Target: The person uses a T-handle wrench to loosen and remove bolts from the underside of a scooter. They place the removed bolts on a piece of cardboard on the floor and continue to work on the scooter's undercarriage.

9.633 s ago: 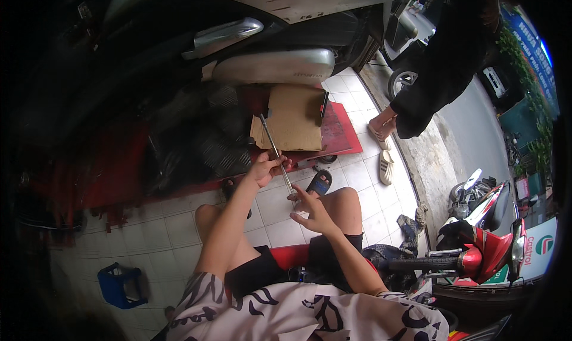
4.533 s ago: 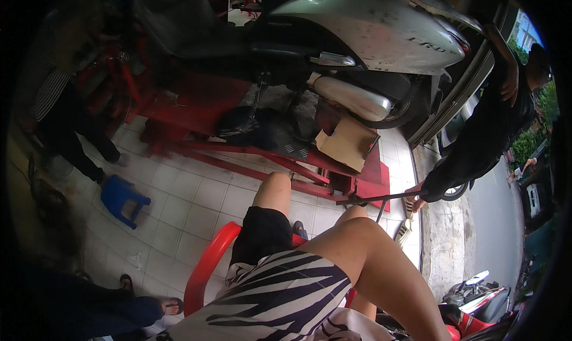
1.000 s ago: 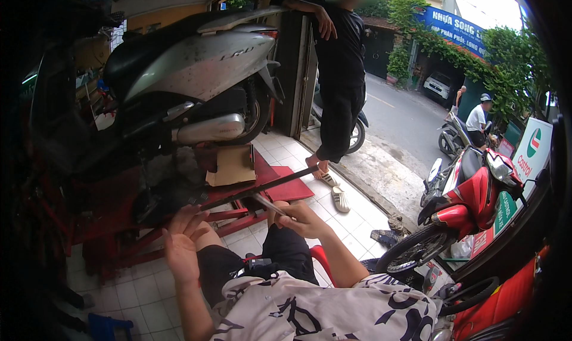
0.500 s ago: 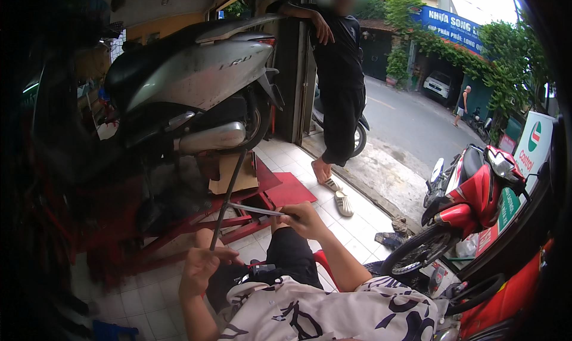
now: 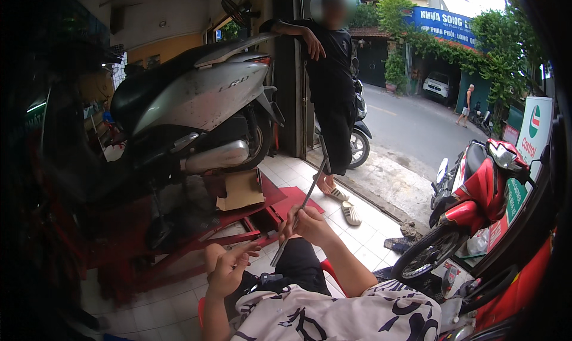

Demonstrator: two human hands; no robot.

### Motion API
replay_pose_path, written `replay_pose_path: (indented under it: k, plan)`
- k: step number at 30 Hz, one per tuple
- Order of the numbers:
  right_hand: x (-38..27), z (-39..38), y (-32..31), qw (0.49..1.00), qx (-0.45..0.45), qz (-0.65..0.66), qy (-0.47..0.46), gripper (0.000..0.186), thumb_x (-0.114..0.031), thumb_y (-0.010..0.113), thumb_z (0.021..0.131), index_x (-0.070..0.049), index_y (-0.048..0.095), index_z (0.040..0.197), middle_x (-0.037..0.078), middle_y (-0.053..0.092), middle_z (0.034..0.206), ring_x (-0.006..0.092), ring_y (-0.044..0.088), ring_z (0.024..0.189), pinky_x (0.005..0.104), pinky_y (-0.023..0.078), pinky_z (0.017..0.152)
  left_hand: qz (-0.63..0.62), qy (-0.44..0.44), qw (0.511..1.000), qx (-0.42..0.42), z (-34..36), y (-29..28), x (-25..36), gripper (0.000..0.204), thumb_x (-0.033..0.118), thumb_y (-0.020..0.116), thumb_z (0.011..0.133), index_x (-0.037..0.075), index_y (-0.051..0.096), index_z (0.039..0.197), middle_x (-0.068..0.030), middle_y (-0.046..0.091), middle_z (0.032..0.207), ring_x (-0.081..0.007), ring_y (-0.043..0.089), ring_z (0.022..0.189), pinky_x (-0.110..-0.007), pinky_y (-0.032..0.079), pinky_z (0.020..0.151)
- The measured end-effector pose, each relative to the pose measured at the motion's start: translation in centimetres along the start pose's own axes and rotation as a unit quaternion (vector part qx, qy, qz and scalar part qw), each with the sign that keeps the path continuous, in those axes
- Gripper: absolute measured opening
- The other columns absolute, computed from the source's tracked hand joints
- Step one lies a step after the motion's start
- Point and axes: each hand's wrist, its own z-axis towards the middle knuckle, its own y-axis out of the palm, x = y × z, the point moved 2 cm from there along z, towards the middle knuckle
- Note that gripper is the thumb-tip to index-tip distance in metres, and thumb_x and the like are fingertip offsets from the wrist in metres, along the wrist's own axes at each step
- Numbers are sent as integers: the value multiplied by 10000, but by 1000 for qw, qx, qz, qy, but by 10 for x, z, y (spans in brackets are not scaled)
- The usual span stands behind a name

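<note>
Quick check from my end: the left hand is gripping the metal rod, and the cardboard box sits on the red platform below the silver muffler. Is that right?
Not quite: in the head view, the right hand, not the left hand, grips the metal rod. The cardboard box does sit on the red platform below the silver muffler.

Lettering in view
A blue signboard (image 5: 442,28) across the street (image 5: 408,119) bears white letters; a white advertising board (image 5: 532,137), red letters beneath a green-and-red emblem (image 5: 534,121); the silver scooter (image 5: 179,105), dark letters on its rear side panel (image 5: 205,92).
</note>
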Motion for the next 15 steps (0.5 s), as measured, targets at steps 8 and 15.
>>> replay_pose_path:
  k: [8, 15]
  plan:
    - [30, 17, 35, 950, -22, -311, 25, 378, -332, 481, 981, 10, 583, 1104, 72, 639, 951, 159, 641, 863, 295, 528, 781, -131, -165, 976, -61, 4, 14, -57, 267, 216, 398, 1017, 29, 508, 862, 48, 370, 571, -38, 307, 433, -201, 246, 393]
    - [44, 17, -18, 892, 9, -403, 204, 292, -293, 501, 968, -35, 602, 1059, 51, 677, 868, 135, 673, 768, 242, 524, 689, -124, -322, 929, 131, 5, -17, -120, 307, 255, 433, 1005, 63, 491, 772, 75, 328, 516, -24, 263, 373, -210, 178, 341]
